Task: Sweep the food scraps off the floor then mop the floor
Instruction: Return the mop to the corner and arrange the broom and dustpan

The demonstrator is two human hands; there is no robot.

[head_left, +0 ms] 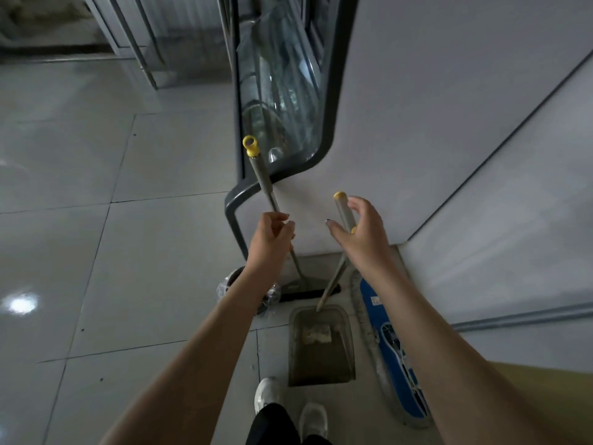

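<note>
Nearest, two white shoes are standing on the glossy grey tiled floor, just short of the dustpan. It is lying flat on the tiles with its mouth towards the feet and is holding a small pale heap of food scraps; its grey, yellow-capped dustpan handle is slanting up and away.

Just right of the pan, a long blue flat mop head with a pale fringe is lying on edge along the foot of a white panel. It is carrying white printed graphics and a small white label with red marks that are too small to read.

Beyond the pan, the broom is resting its black bristles on the floor against the white wall, blocking the corner. A dark bin with a crinkled clear liner is sitting just left of the bristles, partly hidden by the forearm.

Higher up, the left hand is gripping the broom's grey metal shaft, which is ending in a yellow hanging loop. The right hand is hovering with thumb and fingers spread apart around the dustpan handle; contact is unclear.

Farthest, a glass-fronted cabinet with a dark rounded frame is reflecting light.
</note>
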